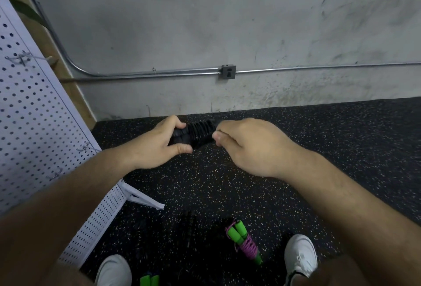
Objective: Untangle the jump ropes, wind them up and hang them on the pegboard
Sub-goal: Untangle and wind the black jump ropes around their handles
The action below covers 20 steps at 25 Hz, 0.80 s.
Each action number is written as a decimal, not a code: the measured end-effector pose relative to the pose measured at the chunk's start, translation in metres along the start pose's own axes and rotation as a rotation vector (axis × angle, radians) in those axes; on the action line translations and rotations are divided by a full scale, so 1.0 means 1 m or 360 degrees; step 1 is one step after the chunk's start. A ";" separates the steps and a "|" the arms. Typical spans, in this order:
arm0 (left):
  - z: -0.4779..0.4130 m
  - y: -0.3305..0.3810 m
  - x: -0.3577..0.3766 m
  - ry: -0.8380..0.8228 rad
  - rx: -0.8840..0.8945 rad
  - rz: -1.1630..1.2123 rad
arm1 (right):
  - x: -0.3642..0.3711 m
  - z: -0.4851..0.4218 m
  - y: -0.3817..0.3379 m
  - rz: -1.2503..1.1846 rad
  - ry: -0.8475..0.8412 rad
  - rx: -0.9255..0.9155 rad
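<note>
A black jump rope (pixel 200 132), wound in tight coils around its handles, is held out in front of me above the floor. My left hand (pixel 159 142) grips its left end with fingers and thumb curled round it. My right hand (pixel 246 144) pinches the rope at the right end of the coils. A wound purple rope with green handles (pixel 243 241) lies on the floor between my shoes. Another pair of green handles (pixel 149 280) shows at the bottom edge. The white pegboard (pixel 34 126) stands at the left with metal hooks (pixel 20 58) on it.
Black speckled rubber floor (pixel 296 126) runs to a grey concrete wall with a conduit and an outlet box (pixel 228 71). The pegboard's white foot (pixel 145 198) juts onto the floor. My white shoes (pixel 300 256) stand at the bottom. A dark rope (pixel 189 224) lies blurred on the floor.
</note>
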<state>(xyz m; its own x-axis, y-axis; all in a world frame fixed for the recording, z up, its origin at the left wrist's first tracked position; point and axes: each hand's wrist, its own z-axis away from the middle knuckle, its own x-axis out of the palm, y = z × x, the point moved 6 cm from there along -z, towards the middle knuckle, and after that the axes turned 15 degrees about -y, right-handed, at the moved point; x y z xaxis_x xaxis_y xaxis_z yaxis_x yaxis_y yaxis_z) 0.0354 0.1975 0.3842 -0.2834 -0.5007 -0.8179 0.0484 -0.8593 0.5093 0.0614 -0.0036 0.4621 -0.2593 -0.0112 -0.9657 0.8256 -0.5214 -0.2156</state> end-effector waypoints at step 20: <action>0.022 0.068 0.006 0.0511 0.0263 -0.0157 | 0.067 -0.055 0.030 -0.0830 -0.0092 -0.0014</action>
<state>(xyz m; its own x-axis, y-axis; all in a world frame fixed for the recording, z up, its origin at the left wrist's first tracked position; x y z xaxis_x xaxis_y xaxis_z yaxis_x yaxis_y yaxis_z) 0.0159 0.1388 0.4197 0.0370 -0.4464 -0.8941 -0.1270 -0.8895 0.4389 0.0969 0.0271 0.3827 -0.6641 0.2008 -0.7202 0.5835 -0.4631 -0.6672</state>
